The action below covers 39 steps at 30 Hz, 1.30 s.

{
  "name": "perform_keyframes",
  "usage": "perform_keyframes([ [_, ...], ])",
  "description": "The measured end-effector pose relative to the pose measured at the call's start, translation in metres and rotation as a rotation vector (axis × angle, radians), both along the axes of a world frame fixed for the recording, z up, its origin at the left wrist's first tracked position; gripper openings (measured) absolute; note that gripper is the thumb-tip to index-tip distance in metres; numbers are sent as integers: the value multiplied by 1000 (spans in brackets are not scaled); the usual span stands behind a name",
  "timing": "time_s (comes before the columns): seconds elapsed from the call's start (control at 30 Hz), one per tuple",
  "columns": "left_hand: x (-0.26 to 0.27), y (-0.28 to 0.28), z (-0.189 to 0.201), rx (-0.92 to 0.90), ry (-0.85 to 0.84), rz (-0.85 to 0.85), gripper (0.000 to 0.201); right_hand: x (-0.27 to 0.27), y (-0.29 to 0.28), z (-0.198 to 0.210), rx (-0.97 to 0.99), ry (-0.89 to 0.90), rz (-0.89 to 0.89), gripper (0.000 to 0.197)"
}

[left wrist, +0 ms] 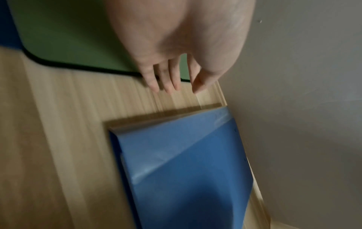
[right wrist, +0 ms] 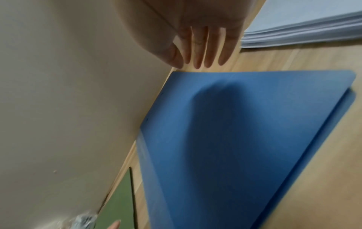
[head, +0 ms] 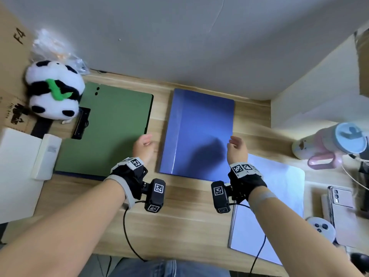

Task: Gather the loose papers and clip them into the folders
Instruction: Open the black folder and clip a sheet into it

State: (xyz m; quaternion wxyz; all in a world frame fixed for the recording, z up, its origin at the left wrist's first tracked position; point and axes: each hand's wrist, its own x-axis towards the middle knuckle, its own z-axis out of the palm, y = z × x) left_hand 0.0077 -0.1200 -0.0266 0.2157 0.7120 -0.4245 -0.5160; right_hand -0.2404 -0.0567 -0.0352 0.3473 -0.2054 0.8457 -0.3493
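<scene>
A closed blue folder point(head: 199, 132) lies flat at the middle of the wooden desk point(head: 179, 216); it also shows as the blue folder point(left wrist: 186, 162) and the blue folder point(right wrist: 235, 139) in the wrist views. Left of it lies a green folder point(head: 111, 124) with a black clip point(head: 81, 122) on its left side. A stack of white papers point(head: 279, 196) sits at the front right, partly under my right forearm. My left hand point(head: 142, 145) hovers over the gap between the two folders, fingers straight, holding nothing. My right hand point(head: 236, 145) hovers at the blue folder's right edge, fingers straight and empty.
A panda plush point(head: 54, 90) and a cardboard box point(head: 12, 47) stand at the back left, with a white box point(head: 18, 172) at the left edge. A pink and blue bottle point(head: 329, 144), a phone point(head: 341, 198) and a small round device point(head: 321, 227) crowd the right side.
</scene>
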Motion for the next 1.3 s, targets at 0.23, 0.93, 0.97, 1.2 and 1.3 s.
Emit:
perform_keyframes([
  [0.23, 84, -3, -5, -82, -224, 77, 38, 76, -21, 1, -11, -256, 258, 26],
  [0.93, 190, -33, -3, 212, -630, 50, 63, 238, -33, -35, 341, -342, 416, 21],
  [0.97, 190, -32, -2, 188, -600, 116, 64, 237, -31, -36, 340, -348, 402, 22],
  [1.2, 190, -34, 2, 148, -330, 332, 80, 226, -17, -10, 64, -289, 294, 19],
  [1.3, 174, -21, 5, 57, -247, 361, 76, 214, -12, 7, -153, -276, 211, 11],
])
